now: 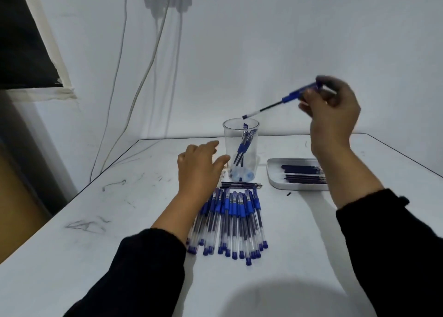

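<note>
Fingers [309,96] of the right hand [335,115] pinch a pen [272,106] slanted above the cup [229,144] mid-bench, the left hand [199,165] relaxed just beside it; seemingly early work, few pens inside, the pile [232,221] nearer the front edge left.

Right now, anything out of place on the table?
Minor only: a few refills lie loose on the table between cup and pen row, outside the tray; a small black bit sits in front of the tray.
</note>
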### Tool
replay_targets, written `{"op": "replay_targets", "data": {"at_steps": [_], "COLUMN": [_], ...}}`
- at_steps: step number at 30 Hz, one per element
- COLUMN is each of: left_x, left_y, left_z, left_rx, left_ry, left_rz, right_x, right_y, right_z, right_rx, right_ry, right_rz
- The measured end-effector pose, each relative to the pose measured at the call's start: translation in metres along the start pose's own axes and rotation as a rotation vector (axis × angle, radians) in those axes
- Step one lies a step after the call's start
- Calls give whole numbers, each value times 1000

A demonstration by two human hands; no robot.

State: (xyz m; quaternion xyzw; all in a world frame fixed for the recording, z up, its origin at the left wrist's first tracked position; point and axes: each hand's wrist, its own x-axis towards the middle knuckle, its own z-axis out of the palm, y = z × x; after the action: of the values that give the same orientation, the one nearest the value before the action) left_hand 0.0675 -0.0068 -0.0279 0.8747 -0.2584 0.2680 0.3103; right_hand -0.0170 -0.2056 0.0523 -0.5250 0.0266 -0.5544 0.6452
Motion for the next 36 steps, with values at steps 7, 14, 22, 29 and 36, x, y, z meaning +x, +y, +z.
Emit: {"op": "replay_targets", "data": {"at_steps": [7,14,22,29,36], "left_x": [44,39,38,30,-12], "left_y": [18,22,22,20,2], "left_z": [15,26,24,17,3], "left_rx": [-232,-311,-287,-249,-258], "left_ry": [-265,-247,-239,-266,-313], "left_rz": [-205,-201,-199,-222,-159], "right_x": [30,14,1,-8,-58], "right_y": [7,36,45,47,41], "right_z": [55,58,49,35,-13], "right_rx": [-595,-1016,-1130,-942,-879], "right_ry": [-378,-580,-673,-542,-557], "right_rz": [-215,-124,-92,-169,-82]}}
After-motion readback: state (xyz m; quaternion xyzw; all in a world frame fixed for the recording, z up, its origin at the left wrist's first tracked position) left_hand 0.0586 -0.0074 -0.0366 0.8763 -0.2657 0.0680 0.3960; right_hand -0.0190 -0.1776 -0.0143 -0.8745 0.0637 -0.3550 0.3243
